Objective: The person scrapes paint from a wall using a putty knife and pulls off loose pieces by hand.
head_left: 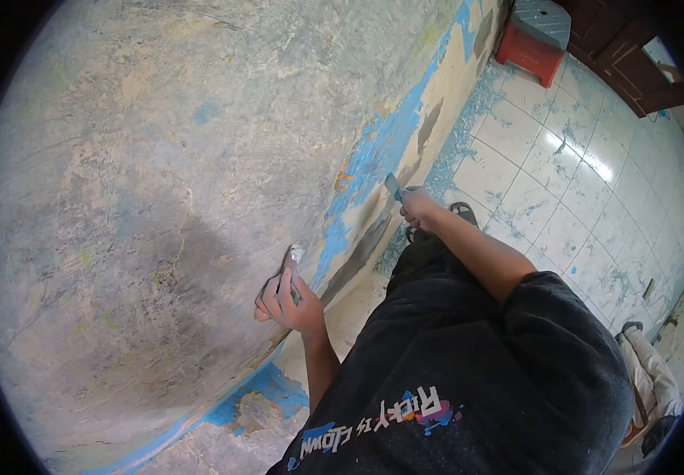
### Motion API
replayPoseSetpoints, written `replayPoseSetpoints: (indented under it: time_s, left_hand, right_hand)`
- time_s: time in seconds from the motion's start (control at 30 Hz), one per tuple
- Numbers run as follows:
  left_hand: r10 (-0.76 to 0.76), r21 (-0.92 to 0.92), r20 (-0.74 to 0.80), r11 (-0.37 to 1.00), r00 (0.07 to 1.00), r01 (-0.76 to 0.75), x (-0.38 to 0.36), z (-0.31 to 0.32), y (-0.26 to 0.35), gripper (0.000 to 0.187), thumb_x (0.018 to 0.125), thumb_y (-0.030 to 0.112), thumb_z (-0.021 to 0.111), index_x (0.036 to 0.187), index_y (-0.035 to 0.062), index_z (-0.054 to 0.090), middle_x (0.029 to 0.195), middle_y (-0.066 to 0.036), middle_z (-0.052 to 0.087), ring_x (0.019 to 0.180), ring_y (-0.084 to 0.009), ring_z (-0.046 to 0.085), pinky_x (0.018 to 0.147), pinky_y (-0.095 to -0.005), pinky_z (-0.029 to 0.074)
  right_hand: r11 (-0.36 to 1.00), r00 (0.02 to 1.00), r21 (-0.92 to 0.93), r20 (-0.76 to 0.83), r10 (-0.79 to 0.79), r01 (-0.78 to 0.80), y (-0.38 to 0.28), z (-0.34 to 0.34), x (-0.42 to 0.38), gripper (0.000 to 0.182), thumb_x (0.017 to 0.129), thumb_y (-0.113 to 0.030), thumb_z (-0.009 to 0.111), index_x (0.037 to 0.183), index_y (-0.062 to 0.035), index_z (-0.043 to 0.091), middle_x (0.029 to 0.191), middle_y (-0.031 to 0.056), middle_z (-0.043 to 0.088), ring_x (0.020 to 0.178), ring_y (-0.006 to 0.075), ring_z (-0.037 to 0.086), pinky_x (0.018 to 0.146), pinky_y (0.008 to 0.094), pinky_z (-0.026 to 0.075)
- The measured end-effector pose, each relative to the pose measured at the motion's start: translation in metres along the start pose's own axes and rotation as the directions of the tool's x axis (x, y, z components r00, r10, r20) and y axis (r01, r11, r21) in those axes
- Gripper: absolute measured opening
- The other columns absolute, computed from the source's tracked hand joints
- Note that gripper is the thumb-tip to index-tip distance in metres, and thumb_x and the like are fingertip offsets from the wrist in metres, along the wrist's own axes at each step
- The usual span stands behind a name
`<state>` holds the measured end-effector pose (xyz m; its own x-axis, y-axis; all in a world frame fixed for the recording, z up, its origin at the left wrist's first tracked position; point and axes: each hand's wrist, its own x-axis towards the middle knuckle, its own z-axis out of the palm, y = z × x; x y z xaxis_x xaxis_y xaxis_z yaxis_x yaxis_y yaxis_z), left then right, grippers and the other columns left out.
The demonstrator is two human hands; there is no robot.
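- Left of the blue paint strip (389,138), the left hand (288,305) pinches a small white-tipped piece (297,253) near the wall (120,158).
- Just right of the strip, the right hand (416,206) grips a scraper (393,186); a low blade angle would likely limit gouging.

Looks rough, matt and chalky across the grey wall (136,158), smoother on the patches of blue paint (397,138). Smooth and glossy on the white floor tiles (570,162), with a bright reflection. Seems plastic in the red stool (530,55), wooden in the brown panelling (599,32). Matt cloth in the black T-shirt (476,348).
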<state>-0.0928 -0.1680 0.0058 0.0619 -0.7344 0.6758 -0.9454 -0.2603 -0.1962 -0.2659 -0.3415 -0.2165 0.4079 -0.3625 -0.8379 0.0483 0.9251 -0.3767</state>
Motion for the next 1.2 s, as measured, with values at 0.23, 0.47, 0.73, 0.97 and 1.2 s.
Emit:
replayPoseSetpoints:
  time_s: [0.23,0.47,0.73,0.97,1.2]
  left_hand:
    - [-0.039,0.001,0.048,0.999,0.998,0.039,0.004,0.0,0.006,0.018,0.085,0.005,0.078,0.101,0.0115,0.076,0.1,-0.001,0.065,0.095,-0.0231,0.058,0.088,-0.0419,0.031]
    - [-0.021,-0.002,0.039,1.0,0.999,0.021,0.0,0.001,0.004,0.019,0.084,0.006,0.078,0.1,0.014,0.075,0.099,0.001,0.063,0.094,-0.0222,0.056,0.087,-0.0426,0.028]
    - [-0.006,0.008,0.093,1.0,0.996,0.006,-0.001,0.0,0.0,0.019,0.084,0.006,0.078,0.1,0.0155,0.075,0.098,0.001,0.063,0.091,-0.0223,0.056,0.084,-0.0421,0.029]
    - [0.001,0.036,0.12,0.999,0.993,-0.006,0.003,-0.001,0.003,0.018,0.082,0.005,0.08,0.096,0.0161,0.075,0.096,0.001,0.065,0.088,-0.0232,0.056,0.083,-0.0411,0.03]
    - [-0.012,0.024,0.093,1.0,0.996,0.01,0.002,0.002,0.003,0.018,0.082,0.006,0.081,0.096,0.0149,0.075,0.097,0.0,0.065,0.088,-0.0232,0.056,0.084,-0.0411,0.031]
  right_hand:
    - [0.999,1.0,-0.046,0.001,0.016,-0.016,0.0,-0.016,0.007,0.022,0.101,-0.024,0.05,0.103,-0.0042,0.06,0.062,0.0054,0.047,0.042,0.0136,0.04,0.038,0.0312,0.026]
    - [0.982,0.997,-0.186,-0.052,-0.052,0.042,0.011,-0.015,0.036,0.028,0.102,-0.026,0.051,0.1,-0.0011,0.064,0.06,0.0057,0.049,0.043,0.0167,0.046,0.038,0.0348,0.032]
    - [0.959,0.988,-0.263,-0.08,-0.131,0.106,0.016,-0.015,0.029,0.032,0.103,-0.027,0.052,0.104,0.001,0.066,0.062,0.0071,0.053,0.045,0.0188,0.052,0.039,0.0368,0.038]
    - [0.962,0.987,-0.238,-0.056,-0.152,0.134,0.021,-0.013,0.025,0.036,0.103,-0.031,0.052,0.101,0.0024,0.067,0.063,0.0107,0.058,0.045,0.0211,0.055,0.041,0.0381,0.04]
    - [0.927,0.981,-0.365,-0.132,-0.141,0.085,0.026,-0.028,0.072,0.038,0.103,-0.031,0.052,0.097,0.0022,0.069,0.063,0.0126,0.061,0.047,0.023,0.057,0.044,0.0409,0.044]
